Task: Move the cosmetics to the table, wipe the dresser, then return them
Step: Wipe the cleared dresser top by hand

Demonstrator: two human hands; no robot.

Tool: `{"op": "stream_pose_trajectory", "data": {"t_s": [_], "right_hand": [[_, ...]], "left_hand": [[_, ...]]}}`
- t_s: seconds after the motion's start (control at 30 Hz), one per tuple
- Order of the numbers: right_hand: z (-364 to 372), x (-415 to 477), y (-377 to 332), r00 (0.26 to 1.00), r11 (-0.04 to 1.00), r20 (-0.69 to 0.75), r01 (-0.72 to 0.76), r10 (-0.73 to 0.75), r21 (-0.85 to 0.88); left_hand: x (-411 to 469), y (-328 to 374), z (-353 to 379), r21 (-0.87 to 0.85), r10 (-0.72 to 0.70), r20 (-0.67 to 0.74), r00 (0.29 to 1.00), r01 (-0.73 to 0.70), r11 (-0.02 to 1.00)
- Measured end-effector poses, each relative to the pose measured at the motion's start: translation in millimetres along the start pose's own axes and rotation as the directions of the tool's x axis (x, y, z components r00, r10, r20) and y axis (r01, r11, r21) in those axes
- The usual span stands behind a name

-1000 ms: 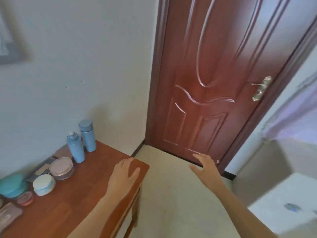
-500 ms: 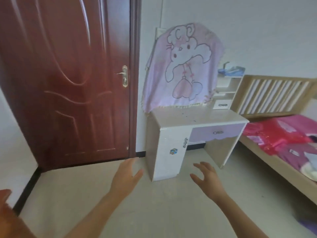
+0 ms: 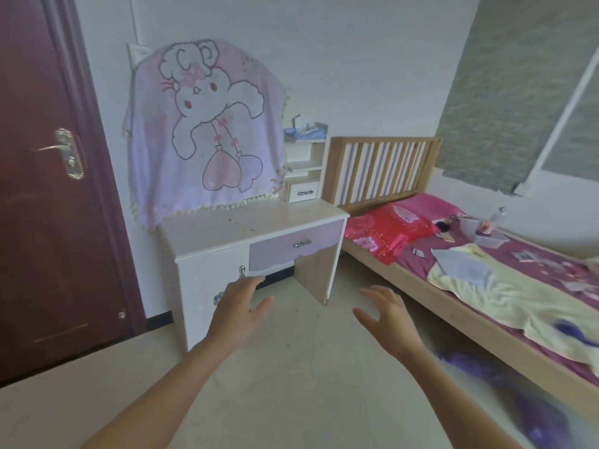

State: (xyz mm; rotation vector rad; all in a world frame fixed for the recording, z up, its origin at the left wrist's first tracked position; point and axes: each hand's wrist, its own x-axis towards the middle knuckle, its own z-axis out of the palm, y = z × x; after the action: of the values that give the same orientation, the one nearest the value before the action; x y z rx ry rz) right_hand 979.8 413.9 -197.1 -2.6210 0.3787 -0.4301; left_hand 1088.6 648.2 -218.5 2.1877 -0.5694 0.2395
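View has swung right since a second ago. The brown table carrying the cosmetics is now out of frame, so the cosmetics are nowhere in sight.

- Bed (image 3: 486, 286) fills 3 to 5 o'clock.
- Door (image 3: 39, 189) stands at 9 o'clock.
- Dresser (image 3: 227, 228) sits at 11 o'clock between door and bed, and looms larger than half a second ago, so the person is closing on it.
- Cartoon cloth (image 3: 207, 124) drapes over the dresser's upright back.
- The dresser top carries no jars, only dark specks (image 3: 241, 222).
- Left hand (image 3: 238, 314) is at 7 o'clock and right hand (image 3: 387, 320) at 5 o'clock. Both are empty and held out in the air, fingers spread and loosely bent, touching nothing.

Judgement: the move to the table looks finished and the wipe comes next. Neither hand holds a rag, so one must be found first. A blue bundle (image 3: 304, 132) lies on the top shelf; I cannot tell what it is.
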Motion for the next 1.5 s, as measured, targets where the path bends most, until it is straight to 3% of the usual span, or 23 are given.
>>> {"op": "stream_pose_trajectory", "data": {"t_s": [0.5, 0.73, 0.9, 1.17, 1.5], "right_hand": [[-30.4, 218.8, 79.3, 0.999, 0.986, -0.01, 0.036, -0.039, -0.162], [-15.8, 302.0, 140.8, 0.999, 0.989, 0.037, 0.023, -0.017, -0.149], [-29.5, 394.7, 186.3, 0.994, 0.981, 0.016, 0.106, -0.105, -0.165], [-79.8, 581.6, 209.7, 0.938, 0.923, 0.011, 0.343, -0.346, -0.173], [-69.4, 773.9, 176.1, 0.879, 0.854, 0.042, 0.473, -0.476, -0.216]], "left_hand": [[215.9, 6.8, 113.4, -0.122, 0.022, -0.017, 1.0, -0.024, 0.992], [288.4, 2.8, 191.2, -0.103, 0.01, 0.094, 0.996, -0.001, 0.995], [363.4, 20.5, 236.8, -0.107, 0.023, 0.01, 1.0, -0.022, 0.994], [515.1, 59.3, 266.0, 0.026, -0.009, -0.179, 0.984, 0.014, 1.0], [680.7, 36.9, 250.7, 0.271, 0.002, -0.239, 0.971, 0.065, 0.961]]}}
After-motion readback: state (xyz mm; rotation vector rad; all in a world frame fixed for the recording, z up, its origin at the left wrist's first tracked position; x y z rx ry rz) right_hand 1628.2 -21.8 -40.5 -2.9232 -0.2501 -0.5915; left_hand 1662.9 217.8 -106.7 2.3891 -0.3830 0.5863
